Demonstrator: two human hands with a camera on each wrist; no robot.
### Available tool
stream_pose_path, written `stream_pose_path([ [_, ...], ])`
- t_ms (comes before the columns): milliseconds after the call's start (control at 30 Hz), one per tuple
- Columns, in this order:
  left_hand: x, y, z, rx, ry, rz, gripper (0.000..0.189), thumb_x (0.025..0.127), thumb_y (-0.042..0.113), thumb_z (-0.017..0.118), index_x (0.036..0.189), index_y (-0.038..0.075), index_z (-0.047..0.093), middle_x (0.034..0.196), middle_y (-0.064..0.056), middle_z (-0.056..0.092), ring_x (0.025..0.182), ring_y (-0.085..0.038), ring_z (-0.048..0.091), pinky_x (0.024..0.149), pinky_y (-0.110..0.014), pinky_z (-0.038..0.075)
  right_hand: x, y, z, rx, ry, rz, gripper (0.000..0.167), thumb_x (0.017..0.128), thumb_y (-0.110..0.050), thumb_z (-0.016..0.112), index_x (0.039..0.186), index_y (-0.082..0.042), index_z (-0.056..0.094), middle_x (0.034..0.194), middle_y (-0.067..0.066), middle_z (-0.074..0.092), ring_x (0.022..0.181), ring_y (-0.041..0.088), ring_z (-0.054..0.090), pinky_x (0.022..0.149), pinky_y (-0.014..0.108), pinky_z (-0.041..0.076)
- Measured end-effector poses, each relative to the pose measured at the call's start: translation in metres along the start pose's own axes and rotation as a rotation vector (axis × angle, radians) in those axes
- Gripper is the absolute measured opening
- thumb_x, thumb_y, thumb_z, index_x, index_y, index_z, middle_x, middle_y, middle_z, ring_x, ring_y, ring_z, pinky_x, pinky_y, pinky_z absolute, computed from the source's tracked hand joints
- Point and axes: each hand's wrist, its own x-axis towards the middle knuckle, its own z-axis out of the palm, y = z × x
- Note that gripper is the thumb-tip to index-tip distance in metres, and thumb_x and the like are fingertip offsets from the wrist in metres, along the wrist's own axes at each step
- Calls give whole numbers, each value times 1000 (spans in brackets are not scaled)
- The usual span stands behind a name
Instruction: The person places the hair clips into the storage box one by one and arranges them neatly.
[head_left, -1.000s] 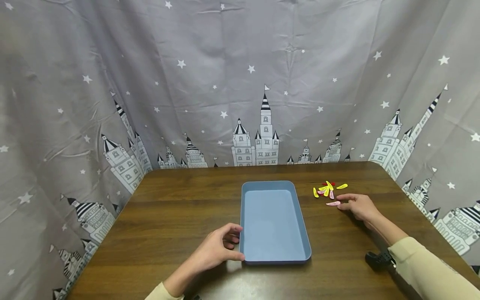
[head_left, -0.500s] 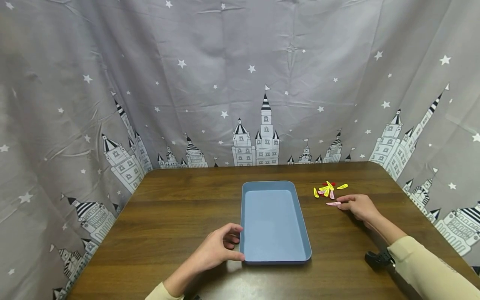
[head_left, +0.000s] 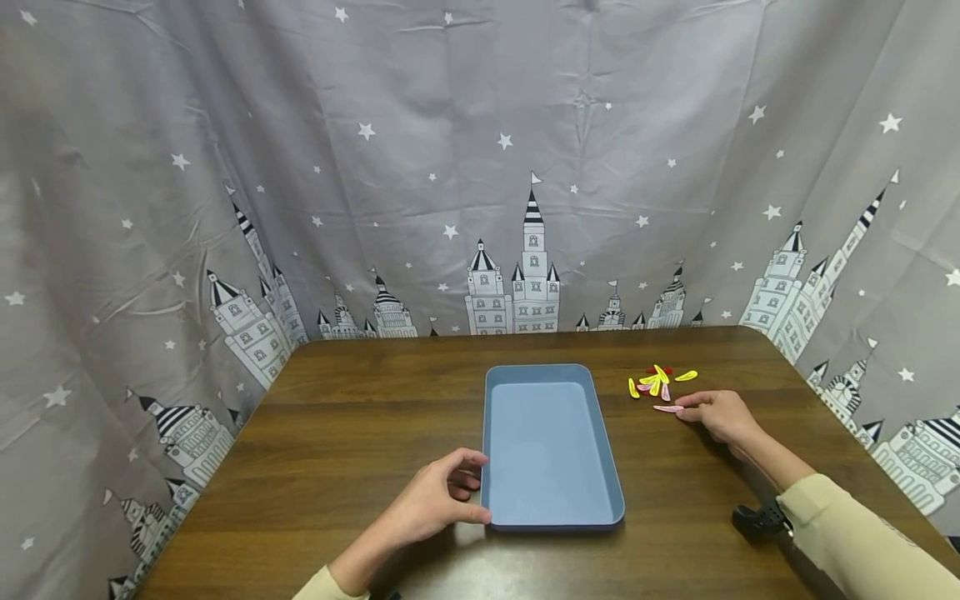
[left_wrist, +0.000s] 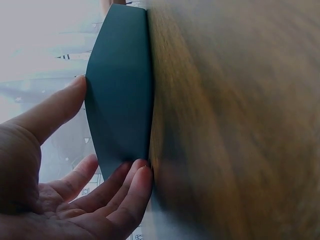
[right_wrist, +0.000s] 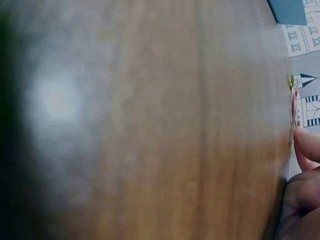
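Note:
A shallow blue-grey tray (head_left: 551,450) lies on the wooden table. At its left side near the front corner rests my left hand (head_left: 438,497); in the left wrist view the thumb touches the rim of the tray (left_wrist: 122,75), and the loosely bent fingers lie against its side wall. To the right of the tray, my right hand (head_left: 720,417) pinches the end of a pink snap hair clip (head_left: 666,409) between thumb and fingertips, low at the tabletop. The right wrist view shows the clip (right_wrist: 295,107) edge-on at the fingertip.
Just beyond the right hand lies a small pile of yellow, pink and red hair clips (head_left: 654,383), with a single yellow clip (head_left: 686,376) to its right. A grey curtain (head_left: 375,183) printed with castles and stars hangs behind the table (head_left: 360,417).
The hands, tray and clips hold nearly the same places. The whole head view has shifted very slightly.

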Motion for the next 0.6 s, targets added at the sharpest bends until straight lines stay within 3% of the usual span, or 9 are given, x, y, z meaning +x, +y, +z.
stream_pose_path([
  [600,0,0,0,-6,-1,6,66,74,18,91,130,6,59,124,-10,64,107,-24,64,89,-34,56,2,-9,-1,110,-34,0,43,90,-17,74,122,11,65,49,-16,33,41,3,28,40,22,30],
])
